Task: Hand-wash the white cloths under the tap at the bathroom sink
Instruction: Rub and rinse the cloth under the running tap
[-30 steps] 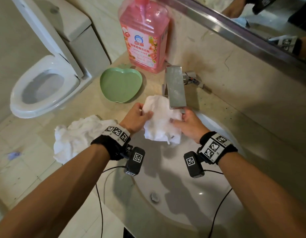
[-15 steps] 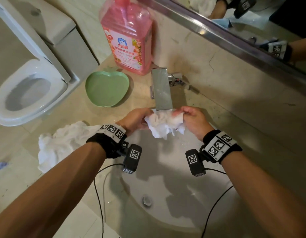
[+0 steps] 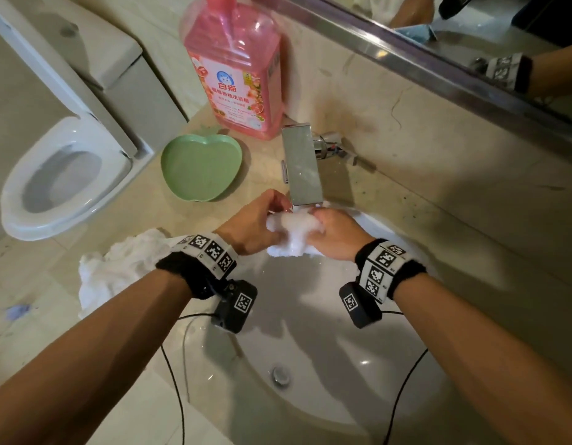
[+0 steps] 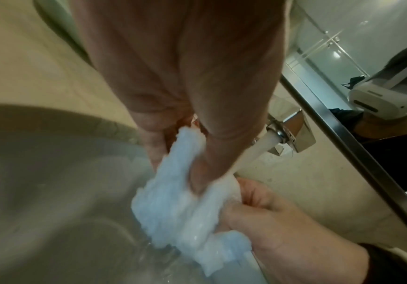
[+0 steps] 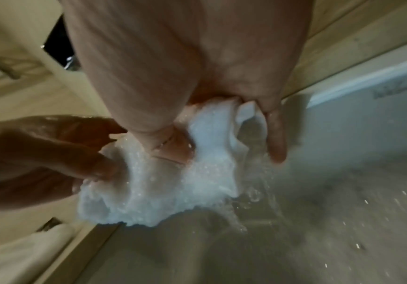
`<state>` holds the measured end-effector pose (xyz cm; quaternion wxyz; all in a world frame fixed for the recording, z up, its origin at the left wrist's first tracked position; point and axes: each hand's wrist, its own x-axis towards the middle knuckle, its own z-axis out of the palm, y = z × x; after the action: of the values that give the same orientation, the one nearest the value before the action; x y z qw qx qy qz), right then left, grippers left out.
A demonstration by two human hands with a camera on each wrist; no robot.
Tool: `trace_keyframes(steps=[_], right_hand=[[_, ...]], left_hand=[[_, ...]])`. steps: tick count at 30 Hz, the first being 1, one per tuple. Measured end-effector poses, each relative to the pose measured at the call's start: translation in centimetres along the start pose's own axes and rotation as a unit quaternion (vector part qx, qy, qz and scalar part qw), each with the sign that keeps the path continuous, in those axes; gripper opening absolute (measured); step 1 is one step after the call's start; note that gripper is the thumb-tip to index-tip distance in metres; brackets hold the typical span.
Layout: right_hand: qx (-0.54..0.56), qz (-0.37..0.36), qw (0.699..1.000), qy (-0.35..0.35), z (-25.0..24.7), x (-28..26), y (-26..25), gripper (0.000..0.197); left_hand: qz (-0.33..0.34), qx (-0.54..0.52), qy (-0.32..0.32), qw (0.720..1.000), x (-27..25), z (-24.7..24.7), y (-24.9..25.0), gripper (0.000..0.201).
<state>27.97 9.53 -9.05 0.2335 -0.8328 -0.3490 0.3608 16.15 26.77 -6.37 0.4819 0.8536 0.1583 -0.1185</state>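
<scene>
Scrunching wet white cloth (image 3: pixel 291 231) under tap (image 3: pixel 302 168), both hands' fingers (image 5: pixel 276 134) curled round it; hard stream may splash onto desk (image 3: pixel 143 220).

Beige marble bench (image 3: pixel 406 200) backed by matching wall; metal-framed mirror (image 3: pixel 471 33) mounted above. White toilet (image 3: pixel 69 175), seat down, seen left. Pale tiled floor (image 3: pixel 27 316) below.

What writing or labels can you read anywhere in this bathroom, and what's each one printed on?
"白猫": brand on the pink detergent bottle, under a round blue logo.
Smaller lines on that label: too blurred to read.
Black-and-white square codes on the wristbands and wrist cameras: patterns, no words.
Nothing else legible.
</scene>
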Motion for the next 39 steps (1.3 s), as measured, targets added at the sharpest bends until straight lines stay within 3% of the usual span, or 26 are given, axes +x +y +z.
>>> trace_keyframes(steps=[4, 5, 7, 9, 11, 13, 15, 18, 19, 21, 22, 24, 25, 27, 30, 32, 34, 37, 39], right_hand=[[-0.068, -0.082, 0.994, 0.033, 0.0, 0.1, -1.1, 0.036], [-0.065, -0.103, 0.992, 0.046, 0.0, 0.0, -1.5, 0.037], [-0.069, -0.133, 0.985, 0.083, -0.2, -0.3, -2.0, 0.032], [-0.098, -0.12, 0.98, 0.126, -0.7, -0.6, -2.0, 0.035], [-0.078, -0.087, 0.983, 0.144, -1.2, -0.8, -1.2, 0.044], [-0.001, -0.023, 0.995, 0.094, -1.7, -0.9, -0.5, 0.052], [0.086, 0.036, 0.995, 0.027, -2.0, -0.8, 0.1, 0.059], [0.232, 0.113, 0.965, -0.039, -1.7, -0.5, 0.2, 0.074], [0.24, 0.125, 0.962, -0.044, -1.6, -0.3, 0.1, 0.077], [0.146, 0.095, 0.984, -0.044, -1.4, 0.2, -0.4, 0.073], [0.068, 0.063, 0.994, -0.05, -1.2, 0.6, -0.7, 0.06], [-0.074, 0.018, 0.996, -0.055, -0.8, 0.9, -1.4, 0.032], [-0.12, 0.004, 0.991, -0.05, -0.4, 1.0, -1.5, 0.03], [-0.157, -0.001, 0.987, -0.02, 0.2, 1.1, -1.3, 0.032], [-0.149, -0.002, 0.988, 0.038, 1.0, 1.1, -0.7, 0.02], [-0.152, 0.002, 0.987, 0.045, 1.1, 0.9, -0.4, 0.012], [-0.129, 0.016, 0.99, 0.054, 1.1, 0.8, -0.1, 0.023], [-0.068, 0.012, 0.994, 0.084, 1.0, 0.9, 0.7, 0.019], [-0.008, 0.029, 0.994, 0.104, 0.9, 1.0, 1.3, 0.023]], left_hand=[[-0.071, 0.039, -0.067, 0.994, 0.8, 0.6, 0.9, 0.088], [-0.08, 0.067, -0.065, 0.992, 1.2, 1.1, 1.2, 0.087], [-0.107, 0.085, -0.063, 0.989, 2.2, 1.9, 1.2, 0.066], [-0.132, 0.081, -0.076, 0.985, 3.1, 2.5, 1.1, 0.053], [-0.144, 0.156, -0.106, 0.971, 3.7, 3.2, 1.1, 0.051], [-0.101, 0.238, -0.086, 0.962, 4.0, 3.7, 1.2, 0.046], [-0.053, 0.226, -0.044, 0.972, 3.8, 3.8, 1.7, 0.042], [0.064, 0.246, -0.006, 0.967, 3.5, 4.1, 2.5, 0.03], [0.077, 0.266, -0.002, 0.961, 3.5, 4.1, 2.4, 0.037], [-0.007, 0.298, -0.025, 0.954, 3.9, 4.2, 2.3, 0.048], [-0.039, 0.332, -0.042, 0.941, 4.1, 4.3, 2.0, 0.046], [-0.029, 0.395, -0.071, 0.915, 4.4, 4.6, 1.8, 0.038], [-0.017, 0.409, -0.069, 0.91, 4.3, 4.4, 1.7, 0.034], [-0.004, 0.39, -0.033, 0.92, 4.6, 4.6, 1.6, 0.029], [-0.023, 0.378, 0.002, 0.925, 4.7, 5.2, 1.9, 0.033], [-0.021, 0.345, 0.003, 0.938, 4.6, 5.6, 2.3, 0.03], [-0.03, 0.303, 0.014, 0.952, 4.5, 5.5, 2.4, 0.032], [-0.043, 0.229, -0.032, 0.972, 4.6, 4.7, 1.9, 0.033], [-0.007, 0.18, -0.019, 0.983, 4.0, 4.0, 1.4, 0.041]])
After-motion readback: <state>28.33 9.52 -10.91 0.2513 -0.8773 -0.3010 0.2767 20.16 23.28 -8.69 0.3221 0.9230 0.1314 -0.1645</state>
